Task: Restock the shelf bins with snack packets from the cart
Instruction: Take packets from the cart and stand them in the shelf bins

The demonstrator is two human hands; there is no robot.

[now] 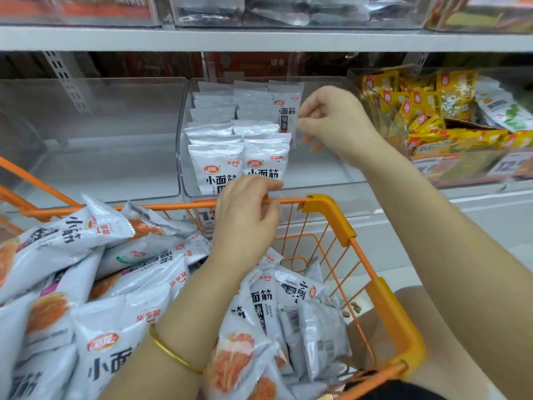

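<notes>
Store shelf (259,39), head view: clear bins stand side by side beneath it. The right bin (386,111) is heaped with yellow packets. The middle bin (326,171) carries two rows of white packets standing upright, with room, I judge, for a third row on its right.

My right hand (334,119) pinches one white packet (287,114) by its edge, upright, at the back of the middle bin just beside the right-hand row; its grip is closed on that packet. My left hand (245,217) curls its fingers over the front rail of the orange cart (331,209), grip clenched on the rail. Loose packets (109,327) of the same kind fill the cart below.

I judge the step in hand to be placement, seating this packet in the bin. The next move calls for letting it go so that it stays standing, then reaching down into the cart for another.
</notes>
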